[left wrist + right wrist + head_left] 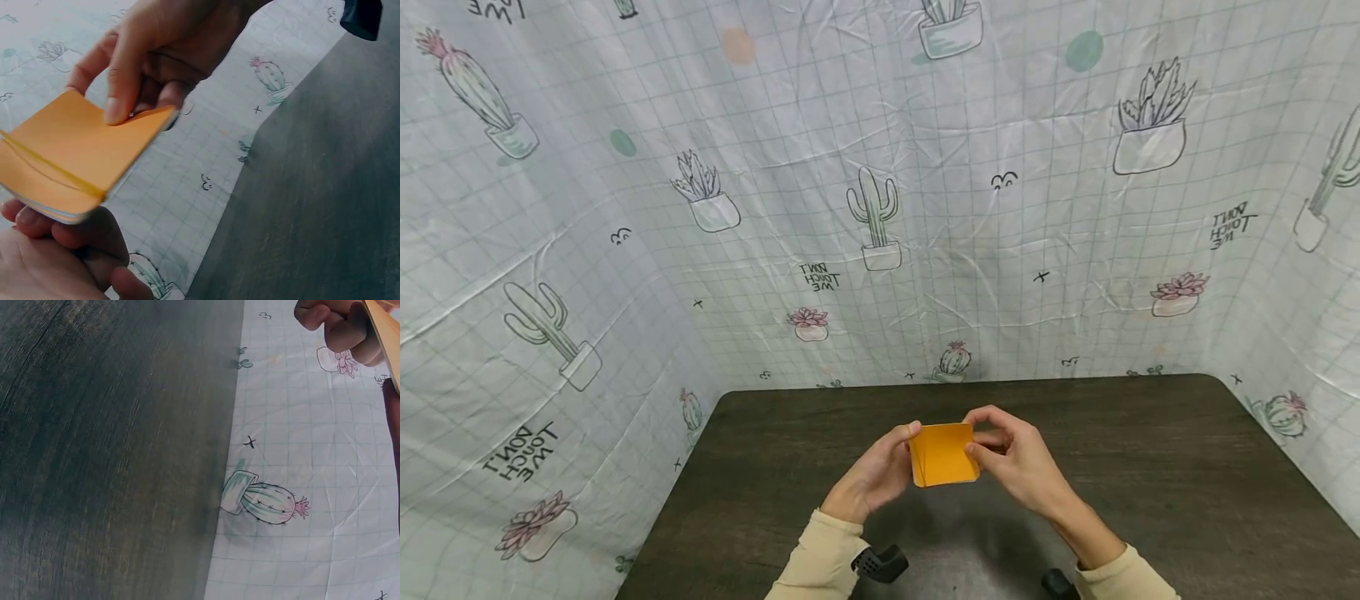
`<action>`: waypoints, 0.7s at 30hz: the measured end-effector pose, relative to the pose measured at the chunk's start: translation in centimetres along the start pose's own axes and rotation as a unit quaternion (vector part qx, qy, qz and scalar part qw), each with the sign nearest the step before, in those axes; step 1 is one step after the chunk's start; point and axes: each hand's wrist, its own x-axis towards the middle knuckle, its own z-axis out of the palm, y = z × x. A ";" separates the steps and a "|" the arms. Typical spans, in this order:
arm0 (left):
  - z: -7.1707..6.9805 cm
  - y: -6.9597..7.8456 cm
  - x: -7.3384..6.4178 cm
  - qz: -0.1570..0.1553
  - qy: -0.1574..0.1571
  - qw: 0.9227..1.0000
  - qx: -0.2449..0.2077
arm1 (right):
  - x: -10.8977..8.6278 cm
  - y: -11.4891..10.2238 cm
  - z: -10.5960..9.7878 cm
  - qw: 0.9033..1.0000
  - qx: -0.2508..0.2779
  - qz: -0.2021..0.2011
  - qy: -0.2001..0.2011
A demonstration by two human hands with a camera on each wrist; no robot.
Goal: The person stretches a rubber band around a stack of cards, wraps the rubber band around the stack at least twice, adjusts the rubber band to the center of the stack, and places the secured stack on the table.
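A small orange notebook with an elastic band near one edge is held up above the dark table. My left hand grips its left side, the thumb at the upper left corner. At the right side, my right hand pinches the edge between thumb and fingers. In the left wrist view the right thumb lies on the cover, and the left fingers are beneath the notebook. Only a sliver of the notebook shows in the right wrist view, with left-hand fingers beside it.
The dark wooden table spreads under both hands. A white cloth printed with cacti and a grid hangs behind and at the sides. Dark wrist devices sit at both sleeves.
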 end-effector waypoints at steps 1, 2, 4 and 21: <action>0.0 0.1 0.0 -0.003 0.004 1.000 0.005 | 0.0 -0.1 0.1 1.000 -0.004 0.002 -0.006; 0.0 0.1 0.0 -0.005 0.008 1.000 0.011 | 0.1 -0.1 0.1 1.000 -0.008 0.002 -0.011; 0.0 0.1 0.0 -0.010 0.009 1.000 0.023 | 0.2 -0.2 0.3 1.000 -0.017 0.003 -0.021; 0.8 -0.3 0.2 -0.017 0.093 0.995 0.035 | 0.2 0.4 1.0 0.999 -0.019 0.031 -0.002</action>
